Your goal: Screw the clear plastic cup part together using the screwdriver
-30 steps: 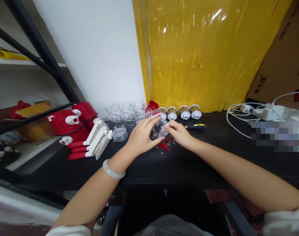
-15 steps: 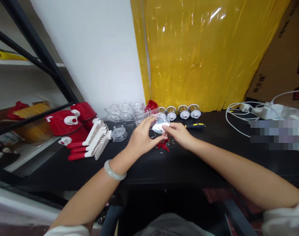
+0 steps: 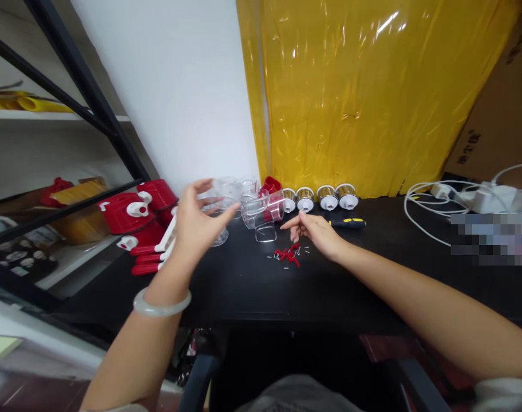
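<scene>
My left hand (image 3: 196, 223) is raised over the left part of the black table (image 3: 252, 286), its fingers curled round a clear plastic round part (image 3: 213, 203). It hovers just in front of a cluster of clear plastic cups (image 3: 239, 189). My right hand (image 3: 315, 232) rests low on the table with fingers loosely stretched toward the left, holding nothing. It lies just behind a small heap of red clips and tiny metal pins (image 3: 287, 256). A clear plastic housing (image 3: 263, 216) stands between the two hands.
A yellow-handled screwdriver (image 3: 347, 222) lies right of my right hand. Several gold-and-white cylinders (image 3: 319, 197) line the back edge under yellow film (image 3: 364, 91). Red and white plastic parts (image 3: 145, 220) are piled at left by a black shelf frame (image 3: 93, 109). White cables (image 3: 428, 200) lie at right.
My left hand has swung left and up, away from my right hand, carrying the clear part toward the clear cups. My right hand let go and stays over the red clips.
</scene>
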{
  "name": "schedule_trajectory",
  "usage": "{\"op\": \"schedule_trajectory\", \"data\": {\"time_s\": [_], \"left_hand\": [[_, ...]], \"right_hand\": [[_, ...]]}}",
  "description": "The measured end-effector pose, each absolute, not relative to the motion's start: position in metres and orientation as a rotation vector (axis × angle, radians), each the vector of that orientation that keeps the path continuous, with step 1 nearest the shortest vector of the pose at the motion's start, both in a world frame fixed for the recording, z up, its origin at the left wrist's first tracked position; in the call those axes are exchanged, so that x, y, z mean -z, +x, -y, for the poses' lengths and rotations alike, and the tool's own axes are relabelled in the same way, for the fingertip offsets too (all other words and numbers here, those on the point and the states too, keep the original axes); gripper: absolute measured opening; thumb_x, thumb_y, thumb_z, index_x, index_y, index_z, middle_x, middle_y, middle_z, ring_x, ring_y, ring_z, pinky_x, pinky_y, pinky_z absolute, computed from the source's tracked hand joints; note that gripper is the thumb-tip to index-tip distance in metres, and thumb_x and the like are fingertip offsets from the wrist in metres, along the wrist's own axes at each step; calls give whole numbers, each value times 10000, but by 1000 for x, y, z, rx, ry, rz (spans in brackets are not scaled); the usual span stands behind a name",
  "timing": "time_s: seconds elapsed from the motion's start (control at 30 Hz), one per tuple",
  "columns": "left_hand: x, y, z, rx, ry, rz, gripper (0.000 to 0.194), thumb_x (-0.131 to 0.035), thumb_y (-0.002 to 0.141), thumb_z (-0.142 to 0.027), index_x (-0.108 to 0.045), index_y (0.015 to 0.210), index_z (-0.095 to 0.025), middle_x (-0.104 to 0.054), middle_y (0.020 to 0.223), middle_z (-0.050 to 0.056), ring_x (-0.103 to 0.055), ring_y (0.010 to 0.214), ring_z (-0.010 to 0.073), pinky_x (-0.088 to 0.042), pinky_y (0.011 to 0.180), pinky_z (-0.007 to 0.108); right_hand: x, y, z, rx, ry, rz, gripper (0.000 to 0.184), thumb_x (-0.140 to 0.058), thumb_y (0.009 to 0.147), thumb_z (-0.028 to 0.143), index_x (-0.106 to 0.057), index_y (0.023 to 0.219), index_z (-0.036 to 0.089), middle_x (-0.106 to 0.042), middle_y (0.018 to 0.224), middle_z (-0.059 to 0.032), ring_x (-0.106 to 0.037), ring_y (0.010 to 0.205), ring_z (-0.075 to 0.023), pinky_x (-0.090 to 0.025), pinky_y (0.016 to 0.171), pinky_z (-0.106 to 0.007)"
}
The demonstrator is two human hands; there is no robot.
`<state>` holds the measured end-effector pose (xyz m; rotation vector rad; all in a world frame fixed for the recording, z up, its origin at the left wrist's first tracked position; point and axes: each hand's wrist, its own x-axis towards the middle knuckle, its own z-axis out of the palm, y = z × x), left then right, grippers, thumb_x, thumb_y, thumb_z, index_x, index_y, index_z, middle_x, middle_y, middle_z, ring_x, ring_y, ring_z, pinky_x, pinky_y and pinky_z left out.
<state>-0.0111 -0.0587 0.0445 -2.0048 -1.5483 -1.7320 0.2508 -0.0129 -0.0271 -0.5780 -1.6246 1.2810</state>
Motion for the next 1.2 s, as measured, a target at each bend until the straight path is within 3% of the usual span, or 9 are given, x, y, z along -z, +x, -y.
{"op": "schedule_trajectory", "data": {"time_s": [0.13, 0.27, 0.77, 0.97, 1.2], "left_hand": [[-48, -66, 47, 1233, -1638, 2135, 746, -865, 634, -513, -577, 1208, -133, -660, 1189, 178, -640, 1148, 379, -515, 1016, 533], [-29, -84, 31, 1005, -1574, 2274, 803, -843, 634, -561, -574, 1235, -102, -649, 1226, 212, -604, 1206, 397, -494, 1031, 499], [-5, -82, 27, 1093, -1558, 2397, 695, -803, 705, -560, -542, 1220, -173, -687, 1258, 182, -642, 1198, 357, -487, 1004, 463], [-3, -79, 27, 1098, -1577, 2386, 670, -802, 725, -539, -530, 1214, -170, -686, 1250, 193, -653, 1181, 348, -489, 989, 454], [1, -81, 24, 1097, -1611, 2351, 681, -797, 725, -541, -526, 1221, -162, -687, 1242, 185, -663, 1156, 332, -497, 952, 421]], "right_hand": [[26, 251, 14, -1246, -586, 1656, 679, -491, 844, 778, -764, 794, 158, -626, 641, -43, -580, 606, -139, -497, 668, -325], [26, 250, 14, -1229, -601, 1681, 696, -490, 820, 804, -754, 765, 162, -629, 618, -40, -577, 596, -142, -500, 661, -326], [25, 252, 14, -1169, -599, 1750, 685, -459, 853, 785, -745, 785, 165, -636, 609, -33, -588, 588, -141, -492, 651, -317], [23, 252, 17, -1180, -614, 1732, 691, -499, 801, 820, -740, 742, 176, -634, 586, -24, -585, 568, -136, -491, 636, -308], [25, 253, 15, -1159, -619, 1758, 690, -466, 837, 801, -743, 770, 172, -633, 601, -29, -590, 583, -141, -491, 642, -313]]}}
